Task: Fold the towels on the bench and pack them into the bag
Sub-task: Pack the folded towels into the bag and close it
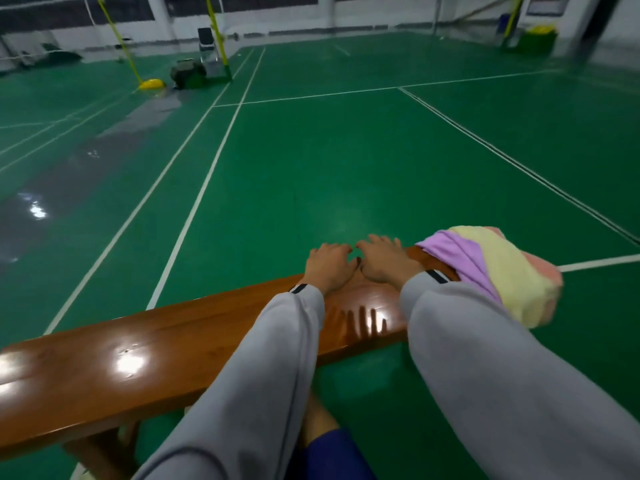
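On the bench [138, 358], at its far edge, the left hand [329, 268] and right hand [384, 263] lie palm down side by side, thumbs nearly touching; their fingers are loosely spread and bent over that edge, and they grasp nothing. Just beside the right hand, at the bench's right end, sits the heap of towels [498, 271], purple, yellow and pink; it spills over the bench's near edge and hides the end itself. The right grey sleeve [485, 358] covers the heap's near-left part. Left of the hands the bench top is bare and glossy, running out of frame. Beyond the bench's far edge lies wide green floor [311, 168] with white lines. A dark bag-like lump [187, 75] sits far beyond the bench, too blurred to identify.
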`<state>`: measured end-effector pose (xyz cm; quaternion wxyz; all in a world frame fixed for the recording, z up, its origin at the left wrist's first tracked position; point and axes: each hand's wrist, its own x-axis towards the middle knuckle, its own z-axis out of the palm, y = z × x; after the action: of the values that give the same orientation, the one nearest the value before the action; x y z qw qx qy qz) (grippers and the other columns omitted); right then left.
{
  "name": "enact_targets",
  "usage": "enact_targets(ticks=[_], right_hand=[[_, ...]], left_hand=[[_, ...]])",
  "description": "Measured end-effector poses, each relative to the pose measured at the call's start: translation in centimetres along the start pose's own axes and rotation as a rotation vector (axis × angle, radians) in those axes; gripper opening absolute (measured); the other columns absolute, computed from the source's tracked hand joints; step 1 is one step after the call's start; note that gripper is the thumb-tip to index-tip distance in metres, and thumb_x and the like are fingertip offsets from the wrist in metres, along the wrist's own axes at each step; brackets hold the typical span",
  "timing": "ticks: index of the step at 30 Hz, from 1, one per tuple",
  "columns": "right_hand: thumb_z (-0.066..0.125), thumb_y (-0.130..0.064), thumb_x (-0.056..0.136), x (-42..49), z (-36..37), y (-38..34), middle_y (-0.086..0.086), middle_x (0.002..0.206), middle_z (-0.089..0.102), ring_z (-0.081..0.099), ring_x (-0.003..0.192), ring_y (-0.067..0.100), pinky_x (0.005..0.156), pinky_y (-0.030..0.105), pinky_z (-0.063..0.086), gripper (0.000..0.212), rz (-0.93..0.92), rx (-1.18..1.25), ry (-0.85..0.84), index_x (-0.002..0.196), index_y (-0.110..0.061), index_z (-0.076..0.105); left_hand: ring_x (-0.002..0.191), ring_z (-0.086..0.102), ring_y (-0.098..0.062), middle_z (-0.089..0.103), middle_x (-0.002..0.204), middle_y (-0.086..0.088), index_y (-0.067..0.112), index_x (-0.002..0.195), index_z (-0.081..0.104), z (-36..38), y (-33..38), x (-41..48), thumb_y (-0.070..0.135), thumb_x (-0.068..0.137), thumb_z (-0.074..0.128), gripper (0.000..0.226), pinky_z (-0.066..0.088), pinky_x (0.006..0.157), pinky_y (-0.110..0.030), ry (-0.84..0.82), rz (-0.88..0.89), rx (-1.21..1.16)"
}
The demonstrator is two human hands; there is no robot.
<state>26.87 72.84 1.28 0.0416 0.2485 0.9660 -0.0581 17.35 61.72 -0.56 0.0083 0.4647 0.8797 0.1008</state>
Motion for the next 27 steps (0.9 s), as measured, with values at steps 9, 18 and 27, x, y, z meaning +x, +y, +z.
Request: enact_targets(ticks=[9,18,27], right_hand=[[0.040,-0.038,0.097,-3.0,1.8,12.2,0.014,0.146,0.045,0.042,0.135,0.041,0.112,0.061,0.030,0.048,0.221,0.070,-0.021,0.144,-0.025,0.045],[0.035,-0.082,0.089,-5.2,6.4,21.0,0.015,0.169,-0.007,-0.003,0.150,0.055,0.113,0.076,0.004,0.096,0.601,0.133,-0.105,0.162,-0.031,0.000],[0.057,-0.069,0.089,-3.4,9.3,25.8,0.016,0.169,-0.006,-0.001,0.152,0.051,0.119,0.067,0.011,0.100,0.506,0.037,0.015,0.162,-0.034,-0.003]], left_hand=[[0.112,0.063,-0.037,0.068,0.125,-0.015,0.014,0.124,0.066,3.9,10.8,2.7,0.044,0.102,0.047,0.042,0.051,0.093,-0.043,-0.139,0.033,-0.355],[0.101,0.067,-0.037,0.068,0.116,-0.018,0.004,0.124,0.065,6.6,18.7,3.6,0.022,0.107,0.042,0.033,0.056,0.088,-0.047,-0.232,0.176,-0.270],[0.111,0.064,-0.029,0.066,0.131,-0.013,0.020,0.152,0.043,10.1,22.5,8.6,0.029,0.105,0.048,0.048,0.051,0.098,-0.037,-0.298,0.228,-0.326]])
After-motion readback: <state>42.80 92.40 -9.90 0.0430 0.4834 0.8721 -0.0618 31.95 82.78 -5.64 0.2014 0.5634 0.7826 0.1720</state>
